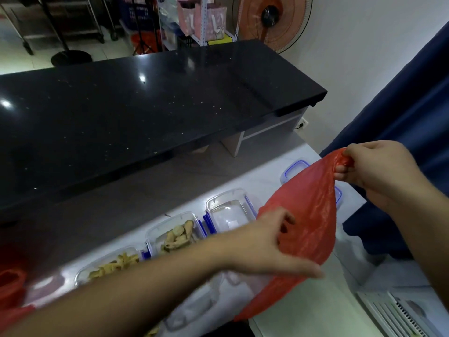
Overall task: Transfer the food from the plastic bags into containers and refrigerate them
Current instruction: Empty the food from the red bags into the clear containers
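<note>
A red plastic bag (pixel 308 215) hangs stretched between both hands above the white counter (pixel 264 176). My right hand (pixel 374 171) pinches its top end up high. My left hand (pixel 269 244) grips the bag's lower edge, fingers curled into the plastic. Beneath and to the left stand clear containers with blue clips: an empty one (pixel 230 212), one with pale food pieces (pixel 176 233), and one with yellowish strips (pixel 114 265). A blue-rimmed lid (pixel 295 166) shows behind the bag.
A black raised countertop (pixel 145 105) runs behind the white counter. Another red bag (pixel 11 285) lies at the far left. A dark blue curtain (pixel 401 113) hangs on the right, a white grille (pixel 398 314) below it. A fan (pixel 272 18) stands at the back.
</note>
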